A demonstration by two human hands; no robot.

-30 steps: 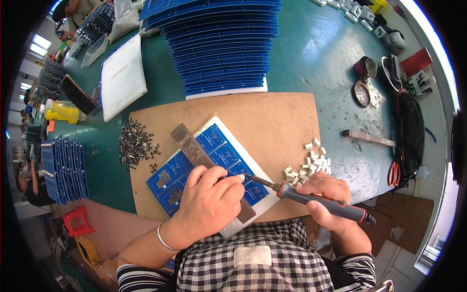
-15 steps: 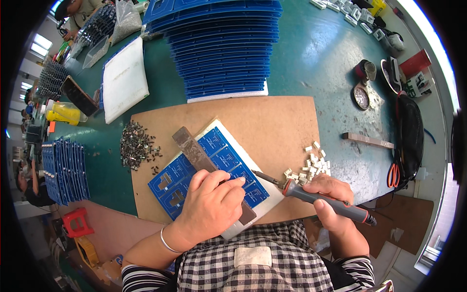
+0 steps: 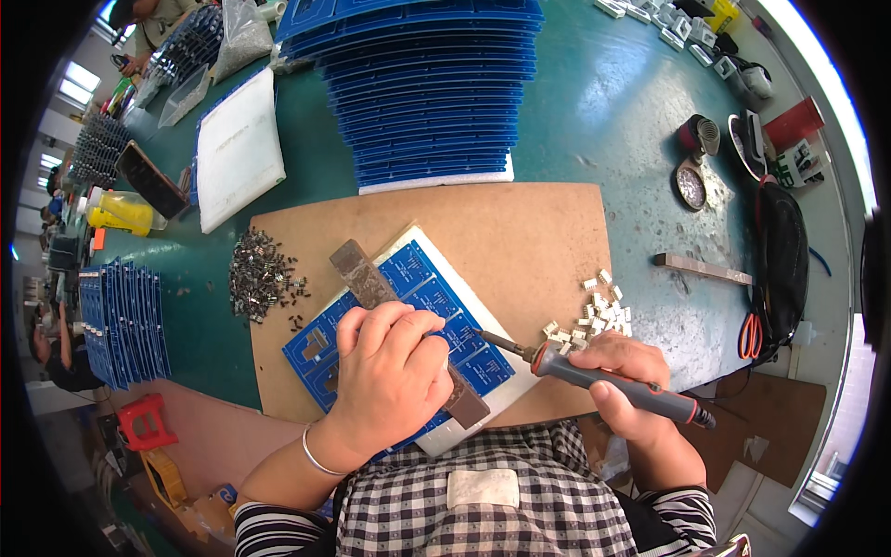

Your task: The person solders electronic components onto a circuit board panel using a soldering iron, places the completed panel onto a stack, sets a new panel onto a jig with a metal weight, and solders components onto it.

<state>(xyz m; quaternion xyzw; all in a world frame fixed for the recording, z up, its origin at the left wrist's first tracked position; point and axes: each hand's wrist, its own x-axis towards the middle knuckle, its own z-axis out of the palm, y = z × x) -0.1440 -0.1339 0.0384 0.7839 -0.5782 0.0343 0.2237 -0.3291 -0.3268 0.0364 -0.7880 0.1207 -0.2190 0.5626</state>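
My right hand (image 3: 631,376) grips a grey soldering iron (image 3: 608,385) with an orange-red ring. Its tip is at the right part of a blue circuit board panel (image 3: 430,302); contact is too small to tell. My left hand (image 3: 392,376) lies over the panel and a flat metal bar (image 3: 364,275), its fingers curled and bunched near the iron's tip. What those fingers pinch, if anything, is too small to make out. The bar crosses the panel diagonally and is partly hidden by my hand. Beneath the panel shows a white foam sheet (image 3: 497,408).
A brown board (image 3: 520,241) lies under the work. Black components (image 3: 260,278) are heaped on the left, white connectors (image 3: 603,311) on the right. A tall stack of blue panels (image 3: 432,102) stands ahead. Right: a metal bar (image 3: 701,268), scissors (image 3: 751,334), a small round tin (image 3: 690,184).
My left hand has shifted a little up and left over the panel, uncovering more of the bar's near end. The iron's tip has moved slightly left, over the panel.
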